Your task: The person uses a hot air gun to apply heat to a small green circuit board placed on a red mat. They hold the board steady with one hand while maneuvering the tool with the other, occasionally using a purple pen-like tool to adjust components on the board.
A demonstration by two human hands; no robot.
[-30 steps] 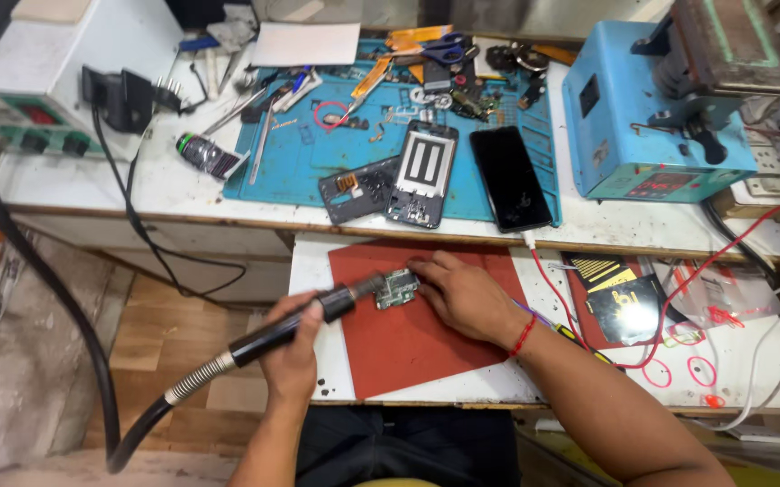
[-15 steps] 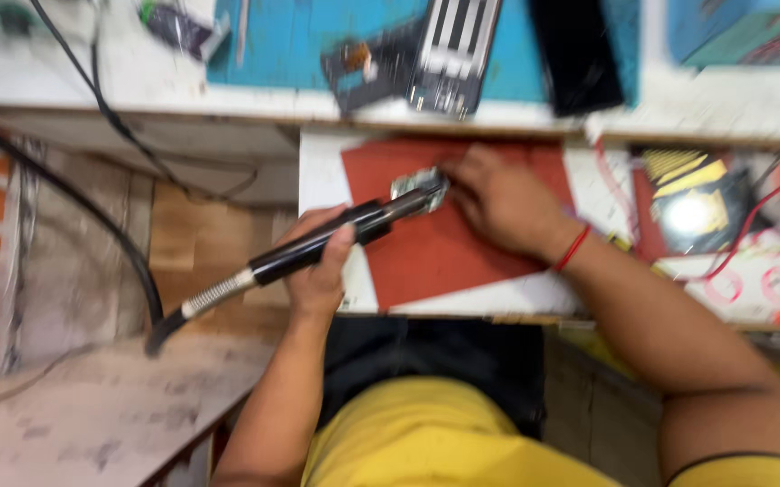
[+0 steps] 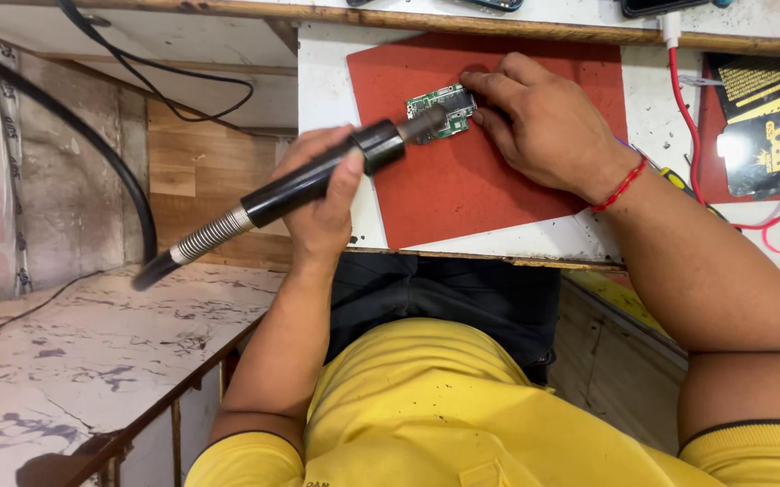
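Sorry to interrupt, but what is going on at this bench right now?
A person in a yellow shirt is working on a small green circuit board that lies on a red mat. The left hand grips a black hot-air handpiece with its metal nozzle aimed at the board's left end. The right hand rests on the mat, fingertips pressing the board's right side to steady it. A red cable runs along the white table beside the mat.
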